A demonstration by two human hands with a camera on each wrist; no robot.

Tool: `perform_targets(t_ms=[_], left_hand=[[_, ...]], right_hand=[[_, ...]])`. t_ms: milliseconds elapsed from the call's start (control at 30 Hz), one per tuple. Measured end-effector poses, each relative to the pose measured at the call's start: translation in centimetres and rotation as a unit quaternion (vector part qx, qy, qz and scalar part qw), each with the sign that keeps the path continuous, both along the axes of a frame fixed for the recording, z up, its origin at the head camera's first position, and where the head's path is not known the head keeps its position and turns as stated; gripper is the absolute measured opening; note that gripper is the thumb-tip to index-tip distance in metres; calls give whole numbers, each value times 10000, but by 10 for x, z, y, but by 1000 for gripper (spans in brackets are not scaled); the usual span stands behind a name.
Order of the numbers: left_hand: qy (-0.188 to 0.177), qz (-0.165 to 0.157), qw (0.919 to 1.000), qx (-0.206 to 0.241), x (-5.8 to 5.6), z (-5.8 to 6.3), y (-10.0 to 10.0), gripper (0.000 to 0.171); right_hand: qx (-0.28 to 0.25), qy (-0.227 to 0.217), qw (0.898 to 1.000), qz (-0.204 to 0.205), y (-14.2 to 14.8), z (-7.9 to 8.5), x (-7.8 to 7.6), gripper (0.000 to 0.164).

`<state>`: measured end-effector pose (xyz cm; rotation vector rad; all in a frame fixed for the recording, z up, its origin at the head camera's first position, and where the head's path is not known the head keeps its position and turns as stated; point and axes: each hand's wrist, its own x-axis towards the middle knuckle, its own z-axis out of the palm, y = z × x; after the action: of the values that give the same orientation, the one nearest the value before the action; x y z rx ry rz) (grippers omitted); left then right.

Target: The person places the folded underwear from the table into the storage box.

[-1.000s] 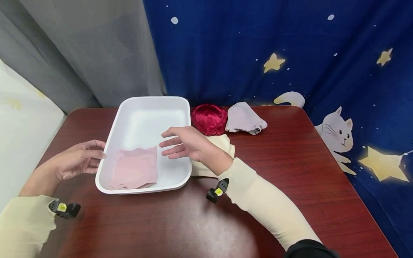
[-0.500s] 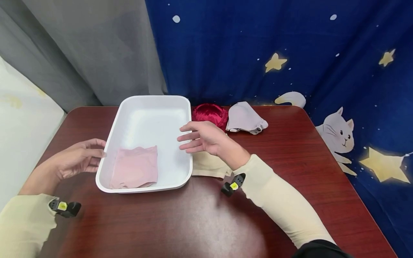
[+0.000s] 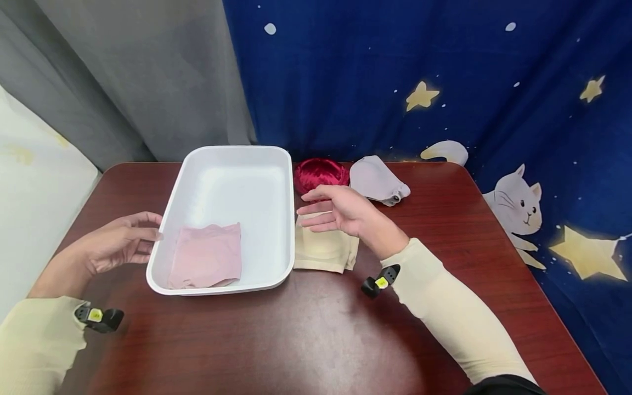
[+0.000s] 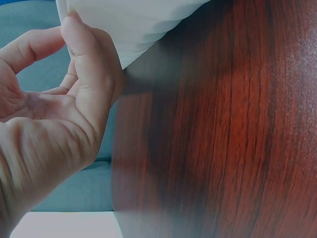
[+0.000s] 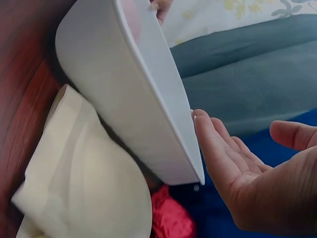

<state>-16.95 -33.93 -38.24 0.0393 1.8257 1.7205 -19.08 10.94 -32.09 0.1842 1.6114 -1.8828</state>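
One pink cloth (image 3: pixel 206 256) lies in the tray (image 3: pixel 264 219).

Soft, even light in the head view, pale glare on the near bench (image 3: pixel 316 334), shadow beneath the right sleeve (image 3: pixel 464 312)! Wrist views run dimmer, the left hazy in patches.

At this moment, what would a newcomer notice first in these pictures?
Probably the white tray on the red-brown table, with a pink cloth in its near left part and the left hand at its left rim. Next, the shiny red cloth at the back, right of the tray, and the blue starry curtain behind the table.
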Motion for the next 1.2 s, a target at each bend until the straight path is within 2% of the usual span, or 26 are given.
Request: perform_targets(t_ms=[333,700,900,1200], left_hand=[[7,24,10000,-60,-1,0,0,28],[46,28,9998,-206,-1,-1,-1,28],[26,63,9995,-308,-2,1,2,30],[21,191,9991,-376,-2,1,2,29]], right_hand=[[119,-119,9997,-148,26,-5,-1,43],[529,-166,9977,-380,62,-19,-1,45],[694,-214,9966,-390,80,-25,2,53],[860,-426,9947,-380,97,-37,4,50]])
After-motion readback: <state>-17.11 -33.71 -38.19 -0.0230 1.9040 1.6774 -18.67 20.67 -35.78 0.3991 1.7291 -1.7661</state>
